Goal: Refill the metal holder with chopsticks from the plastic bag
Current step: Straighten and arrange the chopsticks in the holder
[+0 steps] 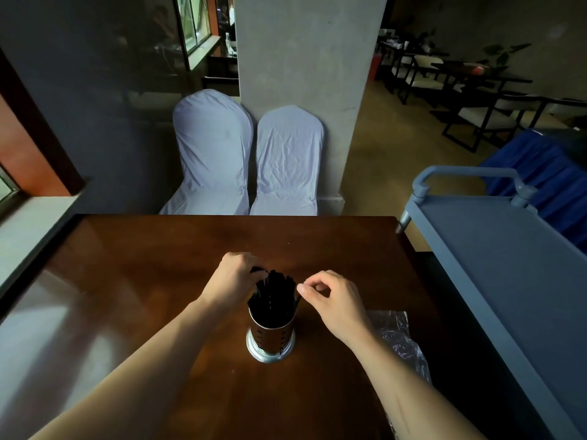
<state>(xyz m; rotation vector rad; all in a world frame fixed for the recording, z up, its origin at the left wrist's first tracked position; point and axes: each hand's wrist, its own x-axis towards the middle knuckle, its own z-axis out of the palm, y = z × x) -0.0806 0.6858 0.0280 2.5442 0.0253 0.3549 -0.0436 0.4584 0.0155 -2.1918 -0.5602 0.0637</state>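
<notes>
We see the metal holder standing upright on the dark wooden table, its long axis vertical, with a silver base ring and a slotted wall. A full bunch of black chopsticks stands in it, long axes near vertical, tips pointing up and fanning slightly away from us above the rim. Our left hand curls over the chopstick tops on the holder's left side, fingers gripping several of them. Our right hand hovers just right of the chopstick tops, thumb and forefinger pressed together; we cannot tell whether they pinch anything. The clear plastic bag lies crumpled on the table to the holder's right, partly under our right forearm. Beyond the holder, past the table's far edge, two white-covered chairs lean against a concrete pillar. Further right of the holder stands a grey service cart.
</notes>
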